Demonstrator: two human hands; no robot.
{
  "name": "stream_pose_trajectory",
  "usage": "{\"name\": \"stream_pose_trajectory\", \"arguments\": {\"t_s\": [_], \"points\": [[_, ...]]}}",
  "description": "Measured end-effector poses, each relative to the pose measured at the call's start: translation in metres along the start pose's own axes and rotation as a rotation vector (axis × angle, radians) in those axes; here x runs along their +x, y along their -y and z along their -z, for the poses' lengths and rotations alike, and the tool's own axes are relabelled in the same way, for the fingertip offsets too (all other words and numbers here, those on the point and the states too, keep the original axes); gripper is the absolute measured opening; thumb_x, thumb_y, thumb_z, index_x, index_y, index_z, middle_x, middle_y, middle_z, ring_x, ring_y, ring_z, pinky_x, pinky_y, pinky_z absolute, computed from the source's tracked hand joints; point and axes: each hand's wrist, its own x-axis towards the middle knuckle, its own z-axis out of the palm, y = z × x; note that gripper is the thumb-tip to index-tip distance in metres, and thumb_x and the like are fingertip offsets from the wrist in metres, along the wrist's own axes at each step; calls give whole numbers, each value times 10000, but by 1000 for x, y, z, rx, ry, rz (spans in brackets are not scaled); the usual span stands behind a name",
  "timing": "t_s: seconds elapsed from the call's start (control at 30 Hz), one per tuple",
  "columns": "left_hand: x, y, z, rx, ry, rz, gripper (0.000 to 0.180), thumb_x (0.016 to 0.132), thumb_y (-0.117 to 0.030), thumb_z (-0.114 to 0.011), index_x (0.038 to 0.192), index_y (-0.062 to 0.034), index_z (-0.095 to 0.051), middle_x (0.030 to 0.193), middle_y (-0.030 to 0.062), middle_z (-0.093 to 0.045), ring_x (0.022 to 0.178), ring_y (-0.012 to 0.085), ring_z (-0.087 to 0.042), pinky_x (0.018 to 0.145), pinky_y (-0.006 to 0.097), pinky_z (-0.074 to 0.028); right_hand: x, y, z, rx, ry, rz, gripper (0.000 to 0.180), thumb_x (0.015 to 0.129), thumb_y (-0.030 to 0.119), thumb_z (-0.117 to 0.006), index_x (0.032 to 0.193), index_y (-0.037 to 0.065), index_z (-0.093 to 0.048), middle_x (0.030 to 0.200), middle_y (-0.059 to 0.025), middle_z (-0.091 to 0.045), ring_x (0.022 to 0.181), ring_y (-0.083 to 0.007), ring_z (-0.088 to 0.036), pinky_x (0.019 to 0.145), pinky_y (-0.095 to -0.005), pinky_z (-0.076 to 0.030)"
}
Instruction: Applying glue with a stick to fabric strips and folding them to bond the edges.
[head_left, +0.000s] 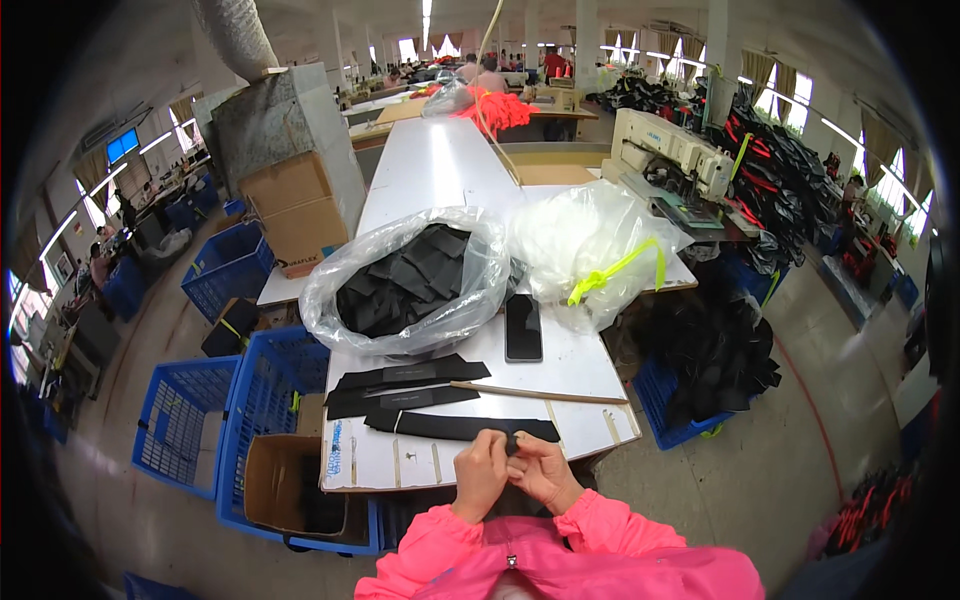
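At table's near edge: person in pink jacket [520, 560], both hands together just past the table rim.
Left hand [480, 474]: fingers curled shut, pinching a small black fabric piece [512, 444] w/ the other hand.
Right hand [541, 470]: also closed on the same piece, fingertips meeting the left's; the two hands touch.
Fabric piece: small, dark, mostly hidden btwn the fingers; sits right at the end of the nearest strip, can't tell if joined to it.
Black strips [420, 398]: three long ones laid roughly parallel across the white table [430, 160], nearest strip [460, 427] running up to the hands.
Wooden stick [540, 393]: thin, lying slantwise just beyond the strips, right of centre.
Phone [523, 327]: dark, flat on table, btwn the two bags.
Clear bag, left [410, 280]: open, full of black cut pieces.
Clear bag, right [590, 250]: crumpled, w/ yellow-green tie [612, 272] on it.
Floor, left: blue crates [180, 420], one holding an open cardboard box [280, 485].
Floor, right: blue crate [665, 405] heaped w/ black fabric.
Far right of table: sewing machine [670, 150], cream-coloured.
Background: other workers at far benches, too small for detail.
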Motion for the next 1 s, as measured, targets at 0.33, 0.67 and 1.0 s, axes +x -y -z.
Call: {"name": "stream_pose_trajectory", "arguments": {"t_s": [0.33,0.67,1.0], "points": [[8,-6,-12,-256,-243,188,101,891,-76,-565,858,19,-556,707,119,-619,612,205,-617,556,326,-476,3,22,-36,-1389,-51,751,82,864,56,-614,856,-26,-612,742,-56,-597,619,-124,-585,528,-243,-450],[9,-12,-27,-538,-264,66,58,891,-20,-507,880,28,-538,1060,103,-527,833,145,-566,622,261,-465,2,-5,-34,-1462,-291,1004,212,846,-38,-585,1052,-36,-533,850,-118,-626,721,-128,-624,619,-256,-521],[29,1,-2,-1720,253,598,244,931,-149,-482,1035,57,-562,981,121,-613,801,215,-577,724,304,-417,15,31,-49,-184,5,357,327,770,-117,-572,1010,47,-422,913,-165,-588,540,-115,-467,441,-220,-369]]}}
